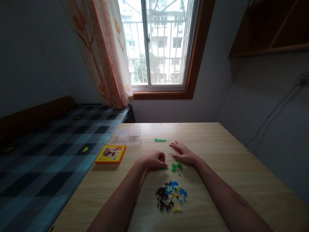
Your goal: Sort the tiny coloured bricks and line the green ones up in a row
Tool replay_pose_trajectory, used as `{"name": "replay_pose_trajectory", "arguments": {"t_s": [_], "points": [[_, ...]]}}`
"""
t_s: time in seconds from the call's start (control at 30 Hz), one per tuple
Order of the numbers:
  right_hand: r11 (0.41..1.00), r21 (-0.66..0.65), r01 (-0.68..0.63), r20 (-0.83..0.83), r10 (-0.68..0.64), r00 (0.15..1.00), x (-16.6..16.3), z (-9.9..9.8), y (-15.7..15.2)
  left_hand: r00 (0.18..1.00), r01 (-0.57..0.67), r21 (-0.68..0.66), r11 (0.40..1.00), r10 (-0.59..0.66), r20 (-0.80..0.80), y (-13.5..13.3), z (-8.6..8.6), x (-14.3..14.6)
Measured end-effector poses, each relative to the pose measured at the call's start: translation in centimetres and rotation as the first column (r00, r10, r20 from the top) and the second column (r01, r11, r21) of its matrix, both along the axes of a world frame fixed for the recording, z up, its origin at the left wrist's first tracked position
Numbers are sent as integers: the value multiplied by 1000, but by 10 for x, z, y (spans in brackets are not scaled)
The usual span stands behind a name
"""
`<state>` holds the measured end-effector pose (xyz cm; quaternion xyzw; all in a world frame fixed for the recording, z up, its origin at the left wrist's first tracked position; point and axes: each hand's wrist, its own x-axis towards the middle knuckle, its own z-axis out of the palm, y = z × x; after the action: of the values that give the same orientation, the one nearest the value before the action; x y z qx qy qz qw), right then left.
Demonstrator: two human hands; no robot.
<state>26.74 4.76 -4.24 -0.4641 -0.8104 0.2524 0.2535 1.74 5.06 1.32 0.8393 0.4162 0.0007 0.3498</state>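
My left hand (154, 159) rests low over the table with its fingers curled. Its fingertips come down at a few small green toy bricks (164, 169), and whether one is pinched between them is hidden. My right hand (183, 154) lies palm down with its fingers stretched to the left, holding nothing. Just below it is a loose heap of green bricks (174, 167). Farther back, several green bricks stand in a short row (160, 140). Nearer to me lies a mixed pile of dark brown bricks (162, 193), blue bricks (173, 185) and yellow bricks (176, 210).
A yellow-orange box (110, 154) with a printed picture sits at the table's left side. Behind it are clear plastic trays (133, 140). The wooden table (231, 167) meets a bed with a checked cover (65, 145) on the left. A window (164, 48) is ahead.
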Motion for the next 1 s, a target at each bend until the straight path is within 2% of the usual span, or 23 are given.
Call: {"name": "replay_pose_trajectory", "arguments": {"t_s": [0.2, 0.4, 0.67, 0.8, 1.0], "points": [[1000, 19, -8, 16, 8, 1000, -1, 2, -3, 999, -5, 55, 998, 7, -39, 1, -2, 3], [1000, 12, -21, 43, 20, 999, -3, 7, -6, 999, -23, -40, 999, 25, 34, 5, -4, -2], [987, -97, -132, -284, 99, 954, 1, 15, -12, 996, -22, -72, 997, 28, 82, 8, -7, -7], [978, -85, -192, -234, 168, 958, -7, 17, -18, 996, -27, -79, 997, 33, 82, 7, -8, -6], [966, -60, -253, -74, 249, 966, -17, 21, -24, 999, -20, -49, 999, 22, 49, 7, -7, -5]]}}
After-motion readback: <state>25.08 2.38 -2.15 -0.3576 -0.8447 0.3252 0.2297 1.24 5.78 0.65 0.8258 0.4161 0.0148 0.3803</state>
